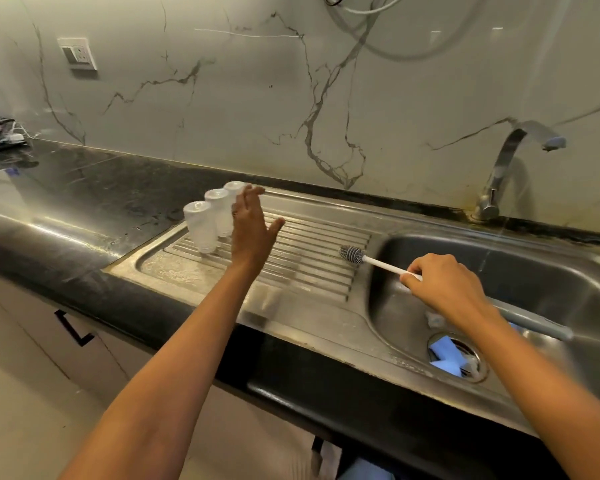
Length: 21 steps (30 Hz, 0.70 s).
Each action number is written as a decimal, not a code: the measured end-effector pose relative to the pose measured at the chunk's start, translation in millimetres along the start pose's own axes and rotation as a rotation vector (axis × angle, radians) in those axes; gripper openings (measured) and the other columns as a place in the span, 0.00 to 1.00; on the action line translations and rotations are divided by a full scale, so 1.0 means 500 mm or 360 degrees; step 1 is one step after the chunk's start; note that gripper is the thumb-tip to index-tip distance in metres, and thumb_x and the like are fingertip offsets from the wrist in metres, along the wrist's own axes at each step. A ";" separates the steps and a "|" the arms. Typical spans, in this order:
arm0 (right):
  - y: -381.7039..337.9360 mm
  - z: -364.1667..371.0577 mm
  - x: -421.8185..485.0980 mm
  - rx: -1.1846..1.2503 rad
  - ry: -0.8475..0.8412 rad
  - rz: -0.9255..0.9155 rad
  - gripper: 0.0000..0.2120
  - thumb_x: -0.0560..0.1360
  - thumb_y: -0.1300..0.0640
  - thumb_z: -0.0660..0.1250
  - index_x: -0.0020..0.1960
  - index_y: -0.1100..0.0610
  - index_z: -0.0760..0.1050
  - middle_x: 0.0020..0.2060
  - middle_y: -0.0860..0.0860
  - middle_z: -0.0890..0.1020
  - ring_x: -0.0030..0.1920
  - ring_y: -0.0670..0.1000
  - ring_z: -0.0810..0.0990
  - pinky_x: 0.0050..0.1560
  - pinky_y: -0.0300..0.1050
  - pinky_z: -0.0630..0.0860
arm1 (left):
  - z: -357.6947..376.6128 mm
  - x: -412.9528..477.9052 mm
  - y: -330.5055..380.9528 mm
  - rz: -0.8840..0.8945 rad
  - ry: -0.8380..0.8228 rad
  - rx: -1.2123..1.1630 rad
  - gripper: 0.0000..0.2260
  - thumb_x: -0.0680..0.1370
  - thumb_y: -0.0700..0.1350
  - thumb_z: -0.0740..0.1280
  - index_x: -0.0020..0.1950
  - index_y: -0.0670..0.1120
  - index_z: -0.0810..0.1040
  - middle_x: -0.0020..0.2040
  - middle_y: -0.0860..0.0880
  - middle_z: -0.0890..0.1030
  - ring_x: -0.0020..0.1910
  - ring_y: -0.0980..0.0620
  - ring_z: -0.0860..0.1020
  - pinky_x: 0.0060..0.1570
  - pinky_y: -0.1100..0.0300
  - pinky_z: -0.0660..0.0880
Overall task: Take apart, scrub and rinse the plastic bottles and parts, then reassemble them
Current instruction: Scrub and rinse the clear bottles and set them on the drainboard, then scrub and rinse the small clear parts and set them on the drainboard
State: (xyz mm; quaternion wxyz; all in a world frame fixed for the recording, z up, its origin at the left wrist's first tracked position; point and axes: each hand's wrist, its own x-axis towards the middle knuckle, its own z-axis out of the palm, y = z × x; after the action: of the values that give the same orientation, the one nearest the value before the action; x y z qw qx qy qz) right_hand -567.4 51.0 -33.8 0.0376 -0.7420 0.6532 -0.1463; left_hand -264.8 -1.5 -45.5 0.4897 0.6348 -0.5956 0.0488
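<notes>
My left grip is released, fingers spread, right beside the three clear bottles. They're standing upside down in a row at the far-left end of the drainboard, and I can't tell if I'm touching them. Right grip is grasping the bottle brush by its white handle, grey head at the drainboard's right edge. A blue sponge sits in the sink drain.

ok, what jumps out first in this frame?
Three translucent bottles stand in a row at the left end of the draining board, the open left hand right beside them. The right hand grips a white-handled brush over the sink edge.
</notes>
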 end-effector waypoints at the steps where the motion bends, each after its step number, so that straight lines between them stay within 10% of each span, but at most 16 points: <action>1: 0.016 -0.008 -0.004 -0.0009 -0.0005 0.0042 0.08 0.77 0.50 0.64 0.49 0.52 0.80 0.38 0.51 0.80 0.38 0.51 0.78 0.39 0.45 0.74 | 0.017 -0.007 0.026 0.0035 -0.0050 -0.0033 0.26 0.73 0.43 0.74 0.67 0.41 0.68 0.69 0.40 0.68 0.69 0.42 0.66 0.66 0.54 0.67; 9: 0.191 -0.053 -0.042 -0.0130 0.0018 0.0481 0.08 0.76 0.50 0.65 0.49 0.52 0.80 0.38 0.52 0.80 0.40 0.54 0.79 0.38 0.45 0.74 | 0.153 -0.068 0.225 0.0018 -0.0364 -0.0435 0.21 0.75 0.41 0.71 0.65 0.42 0.69 0.64 0.43 0.70 0.60 0.52 0.69 0.55 0.72 0.61; 21: 0.366 -0.047 -0.072 -0.0210 -0.0168 0.0920 0.10 0.75 0.51 0.66 0.52 0.55 0.78 0.48 0.54 0.80 0.47 0.56 0.79 0.42 0.44 0.71 | 0.395 -0.170 0.334 0.0072 -0.1237 -0.0124 0.24 0.74 0.44 0.73 0.65 0.41 0.69 0.63 0.42 0.72 0.62 0.45 0.72 0.58 0.57 0.67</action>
State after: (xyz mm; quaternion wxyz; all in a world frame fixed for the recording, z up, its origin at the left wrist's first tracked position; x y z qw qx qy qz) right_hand -752.9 63.0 -62.5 0.0632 -0.5326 0.8426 -0.0481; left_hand -526.3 -43.9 -108.1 0.2501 0.5736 -0.7520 -0.2072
